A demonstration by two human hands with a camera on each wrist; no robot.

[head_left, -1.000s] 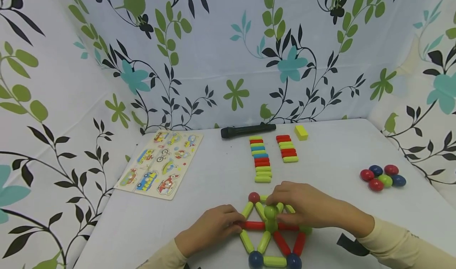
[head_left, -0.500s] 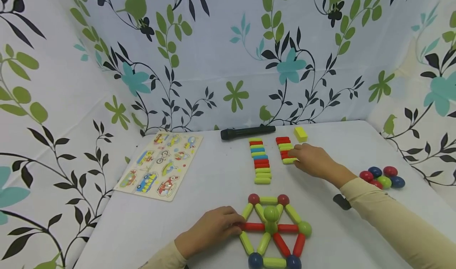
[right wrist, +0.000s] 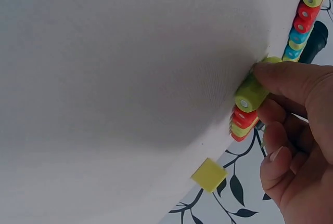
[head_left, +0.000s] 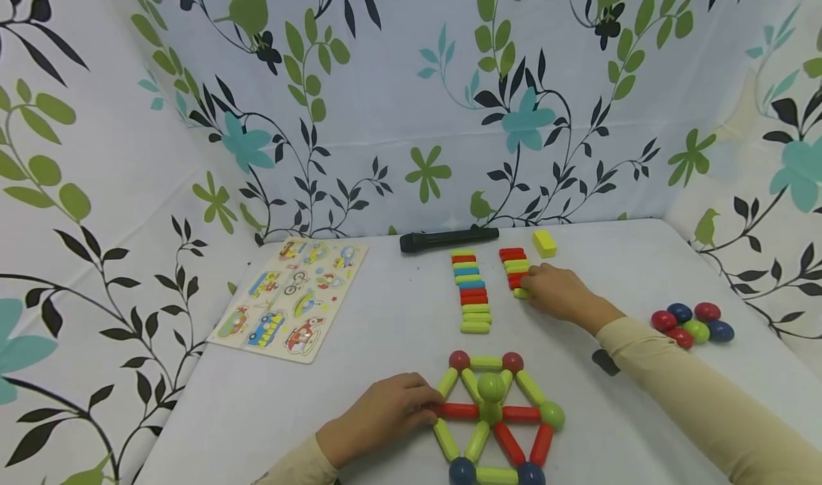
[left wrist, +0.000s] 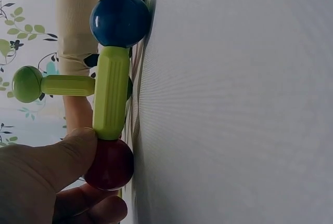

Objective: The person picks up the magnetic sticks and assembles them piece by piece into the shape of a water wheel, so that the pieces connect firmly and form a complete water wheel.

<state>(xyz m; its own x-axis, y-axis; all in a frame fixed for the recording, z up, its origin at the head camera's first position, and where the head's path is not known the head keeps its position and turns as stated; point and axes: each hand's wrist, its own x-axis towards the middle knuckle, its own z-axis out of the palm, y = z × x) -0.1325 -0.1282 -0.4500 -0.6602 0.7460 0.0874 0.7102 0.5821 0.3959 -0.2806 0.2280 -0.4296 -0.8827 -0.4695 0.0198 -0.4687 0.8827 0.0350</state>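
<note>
A wheel-like structure of magnetic rods and balls [head_left: 491,414] lies at the table's front, with a green ball [head_left: 491,385] raised on an upright rod at its centre. My left hand [head_left: 388,412] holds its left corner, thumb and fingers about a red ball [left wrist: 110,167] and the end of a yellow-green rod [left wrist: 111,94] in the left wrist view. Farther back, my right hand [head_left: 561,294] pinches the nearest yellow-green magnetic rod [right wrist: 252,95] of the short rod row [head_left: 514,260]. Its thumb lies on top of the rod, hiding part of it.
Left of that row runs a longer row of coloured rods [head_left: 473,292]. A black microphone [head_left: 449,240] and a yellow block [head_left: 544,244] lie at the back. Several loose balls [head_left: 696,330] sit at right, near the right forearm. A wooden picture puzzle board [head_left: 292,299] lies at left.
My right hand has left the structure, reached back to the short rod row and taken hold of its nearest yellow-green rod. The left hand has stayed on the structure's left corner.
</note>
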